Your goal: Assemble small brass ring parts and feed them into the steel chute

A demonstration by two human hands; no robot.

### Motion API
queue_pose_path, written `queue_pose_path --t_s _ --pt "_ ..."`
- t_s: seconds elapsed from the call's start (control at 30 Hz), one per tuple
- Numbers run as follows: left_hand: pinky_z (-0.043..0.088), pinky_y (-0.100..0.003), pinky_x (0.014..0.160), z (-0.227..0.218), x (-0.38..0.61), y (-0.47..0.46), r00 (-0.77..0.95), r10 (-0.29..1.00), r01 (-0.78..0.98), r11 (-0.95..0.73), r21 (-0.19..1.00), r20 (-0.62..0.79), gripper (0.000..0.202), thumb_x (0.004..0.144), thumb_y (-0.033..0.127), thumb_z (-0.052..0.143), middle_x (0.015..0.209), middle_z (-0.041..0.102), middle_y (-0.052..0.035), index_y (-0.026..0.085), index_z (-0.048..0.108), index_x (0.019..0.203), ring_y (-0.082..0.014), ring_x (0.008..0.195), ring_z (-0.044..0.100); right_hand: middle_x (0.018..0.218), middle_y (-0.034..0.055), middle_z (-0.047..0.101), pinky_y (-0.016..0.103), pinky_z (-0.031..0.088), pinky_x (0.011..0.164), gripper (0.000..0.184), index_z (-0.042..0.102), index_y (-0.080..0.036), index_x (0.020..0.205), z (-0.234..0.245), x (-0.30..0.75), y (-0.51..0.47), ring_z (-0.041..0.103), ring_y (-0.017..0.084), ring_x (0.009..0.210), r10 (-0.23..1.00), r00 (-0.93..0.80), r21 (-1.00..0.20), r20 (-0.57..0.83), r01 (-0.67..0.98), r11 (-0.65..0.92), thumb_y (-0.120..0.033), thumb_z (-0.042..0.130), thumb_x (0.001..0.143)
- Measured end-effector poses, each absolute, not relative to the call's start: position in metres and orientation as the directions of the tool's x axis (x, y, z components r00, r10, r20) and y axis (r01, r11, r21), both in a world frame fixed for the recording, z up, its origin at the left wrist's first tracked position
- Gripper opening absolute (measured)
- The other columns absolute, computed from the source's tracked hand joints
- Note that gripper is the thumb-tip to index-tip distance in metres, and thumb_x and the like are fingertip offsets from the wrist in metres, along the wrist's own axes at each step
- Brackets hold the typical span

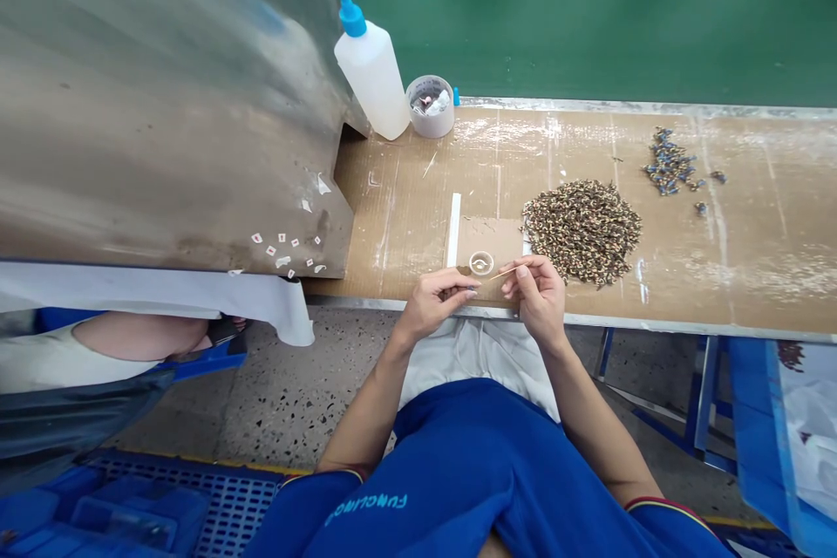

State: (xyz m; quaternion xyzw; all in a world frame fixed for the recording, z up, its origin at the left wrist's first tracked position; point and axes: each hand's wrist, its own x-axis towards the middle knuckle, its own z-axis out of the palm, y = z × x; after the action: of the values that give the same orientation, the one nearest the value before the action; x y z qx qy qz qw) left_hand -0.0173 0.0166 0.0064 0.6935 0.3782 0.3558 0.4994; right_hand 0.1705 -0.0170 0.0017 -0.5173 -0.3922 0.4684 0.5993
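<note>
Left hand: thumb and fingertips brought narrowly together on a small part, its details too small to tell.
Right hand: thumb and fingers pinching a thin stick, which slants toward the left hand's fingertips; whether its tip touches the small part cannot be told.
Clear round dish: just beyond the gap between the two hands, on a cardboard piece.
White strip: lying just beyond the left hand, pointing away from it.
Large pile: many small brown and gold-toned pieces, just beside the right hand, to its right and farther out.
Smaller pile: bluish and gold-toned pieces, farther out and well to the right of the right hand, a few lying loose near it.
Bottle: white with a blue nozzle, upright, well beyond the left hand.
Tape roll: right of the bottle, beyond the left hand, scraps inside its ring.
Table: cardboard-covered, its near edge by both hands.
</note>
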Motion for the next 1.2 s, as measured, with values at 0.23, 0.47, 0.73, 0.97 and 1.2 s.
queue_pose_path --t_s 0.23,0.47,0.73,0.97,1.2 --pt "0.043 -0.022 0.056 0.007 -0.018 0.016 0.468 0.873 0.204 -0.255 0.945 0.134 0.026 0.094 0.037 0.065 0.072 0.066 -0.0042 0.015 0.078 0.093 -0.0111 0.06 0.055 0.076 0.0004 0.071 0.025 0.053 0.05 0.034 0.057 -0.024 0.092 0.003 0.17 -0.018 0.06 0.012 0.053 0.967 0.256 -0.996 -0.014 -0.087 0.009 -0.057 0.062 0.09" --pt "0.043 -0.022 0.056 0.009 -0.015 0.014 0.462 0.871 0.256 -0.31 0.916 0.166 0.023 0.096 0.031 0.062 0.074 0.067 -0.0044 0.013 0.076 0.093 -0.0105 0.059 0.054 0.081 0.0017 0.07 0.025 0.05 0.045 0.031 0.059 -0.024 0.093 0.006 0.174 -0.014 0.061 0.013 0.056 0.975 0.22 -0.999 0.001 -0.034 0.008 -0.055 0.06 0.092" --pt "0.043 -0.022 0.055 0.01 -0.015 0.014 0.453 0.875 0.256 -0.314 0.914 0.173 0.023 0.097 0.031 0.061 0.075 0.067 -0.0043 0.014 0.075 0.094 -0.0105 0.059 0.054 0.092 0.0073 0.071 0.037 0.058 0.073 0.018 0.068 -0.025 0.093 0.01 0.169 -0.006 0.068 0.022 0.087 0.952 0.106 -0.865 0.288 0.454 0.211 -0.034 0.053 0.096" --pt "0.041 -0.022 0.053 0.008 -0.015 0.014 0.444 0.876 0.249 -0.321 0.914 0.187 0.021 0.096 0.029 0.061 0.07 0.065 -0.0031 0.014 0.075 0.092 -0.0103 0.057 0.053 0.11 0.0113 0.07 0.039 0.058 0.075 0.032 0.057 -0.024 0.127 0.014 0.184 -0.025 0.067 0.023 0.098 0.933 0.143 -0.833 0.33 0.509 0.216 -0.031 0.053 0.096" --pt "0.04 -0.021 0.052 0.008 -0.014 0.013 0.434 0.88 0.247 -0.321 0.914 0.192 0.022 0.096 0.03 0.06 0.07 0.065 -0.0029 0.014 0.075 0.091 -0.01 0.057 0.053 0.08 0.004 0.063 0.032 0.051 0.059 0.017 0.06 -0.022 0.092 0.014 0.232 -0.052 0.059 0.018 0.067 0.874 0.419 -0.735 0.245 0.669 -0.115 -0.037 0.055 0.093"
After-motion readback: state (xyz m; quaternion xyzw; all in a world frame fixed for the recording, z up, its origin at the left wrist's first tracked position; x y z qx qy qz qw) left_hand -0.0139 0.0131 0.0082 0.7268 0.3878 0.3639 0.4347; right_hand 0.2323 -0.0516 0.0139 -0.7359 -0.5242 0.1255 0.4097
